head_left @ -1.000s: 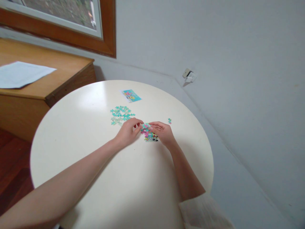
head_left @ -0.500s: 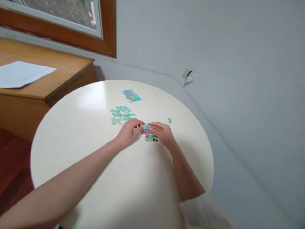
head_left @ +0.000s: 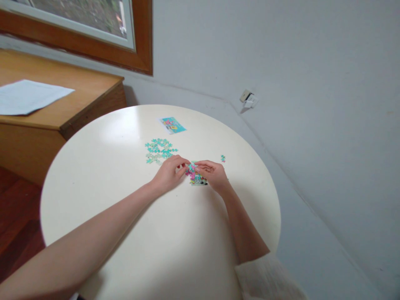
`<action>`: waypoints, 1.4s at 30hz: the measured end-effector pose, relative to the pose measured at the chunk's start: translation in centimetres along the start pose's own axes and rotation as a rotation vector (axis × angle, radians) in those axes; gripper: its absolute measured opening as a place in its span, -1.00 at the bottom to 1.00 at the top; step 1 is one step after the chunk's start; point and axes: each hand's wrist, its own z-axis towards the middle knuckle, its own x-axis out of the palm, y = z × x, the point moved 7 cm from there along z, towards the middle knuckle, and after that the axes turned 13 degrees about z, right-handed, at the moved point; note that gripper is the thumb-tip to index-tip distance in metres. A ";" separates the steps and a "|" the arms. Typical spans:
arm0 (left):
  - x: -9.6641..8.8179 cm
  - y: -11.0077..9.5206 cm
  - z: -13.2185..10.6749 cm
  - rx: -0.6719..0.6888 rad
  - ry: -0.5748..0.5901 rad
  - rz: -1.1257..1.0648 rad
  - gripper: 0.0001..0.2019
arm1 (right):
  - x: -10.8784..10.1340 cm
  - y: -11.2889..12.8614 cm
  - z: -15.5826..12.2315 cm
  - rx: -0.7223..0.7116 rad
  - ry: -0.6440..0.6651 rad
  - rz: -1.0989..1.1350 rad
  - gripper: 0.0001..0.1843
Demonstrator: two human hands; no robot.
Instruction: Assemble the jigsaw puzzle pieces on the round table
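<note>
On the round cream table (head_left: 125, 233) lies a small, partly joined jigsaw block (head_left: 196, 178) in pink, teal and black. My left hand (head_left: 168, 173) and my right hand (head_left: 214, 175) meet over its far edge, fingertips pinched together on a puzzle piece (head_left: 191, 167) there. A loose pile of teal puzzle pieces (head_left: 158, 150) lies just beyond my left hand. A single teal piece (head_left: 222, 158) rests to the right of my right hand.
A small picture card (head_left: 171, 124) lies near the table's far edge. A wooden desk (head_left: 62, 108) with a white sheet of paper (head_left: 28, 96) stands at the left. Grey wall with a socket (head_left: 248, 99) runs behind and right.
Both hands stay over the jigsaw block; the fingertips have drawn slightly closer and lower onto it.
</note>
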 end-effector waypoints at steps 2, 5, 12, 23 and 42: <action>0.0 0.0 0.0 0.000 0.000 -0.003 -0.86 | 0.0 0.0 0.0 -0.005 0.004 -0.002 -0.65; 0.0 0.0 0.0 0.006 -0.007 -0.005 -0.86 | 0.0 0.1 0.0 -0.010 0.005 -0.005 -0.65; -0.1 -0.1 0.0 0.017 -0.016 0.002 -0.86 | 0.1 0.1 0.0 -0.023 0.009 -0.015 -0.64; 0.0 0.2 0.0 0.007 -0.040 -0.001 -0.88 | 0.0 0.0 0.1 -0.037 -0.003 -0.016 -0.69; -0.3 0.0 0.1 0.023 -0.069 0.008 -0.91 | 0.2 0.3 -0.1 -0.045 0.027 -0.030 -0.67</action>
